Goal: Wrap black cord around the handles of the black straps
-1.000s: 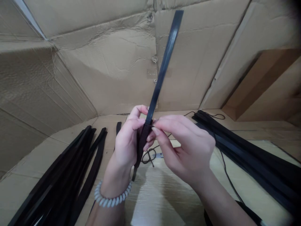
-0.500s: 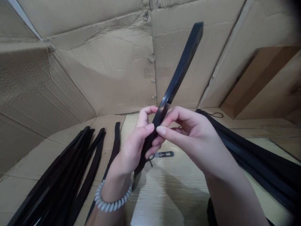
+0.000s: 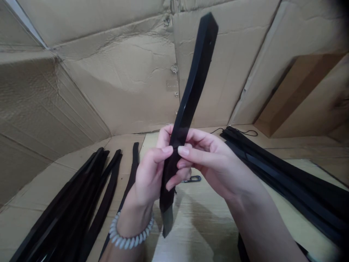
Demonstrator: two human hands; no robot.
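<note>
A long, slightly curved black strip (image 3: 191, 83) stands tilted in front of me, its top leaning right, with a small hole near that end and a greyish lower tip. My left hand (image 3: 151, 165) grips it from the left, thumb on its face and fingers behind. From the right, my right hand (image 3: 208, 156) pinches it at the same height, its thumb tip close to the left thumb. Whether something thin lies between the thumbs, I cannot tell. Just behind the right fingers lies a small pair of thread snips (image 3: 195, 178), mostly hidden.
Several black strips (image 3: 73, 193) lie fanned out on the left, with one more strip (image 3: 133, 167) beside my left wrist. A bundle of black strips (image 3: 283, 174) with a loose black cord (image 3: 249, 133) lies on the right. Cardboard walls (image 3: 131, 83) enclose the work surface.
The strip has turned so that its broad face shows more, and its top has swung left and become more upright. Both hands have shifted slightly left with it, still gripping.
</note>
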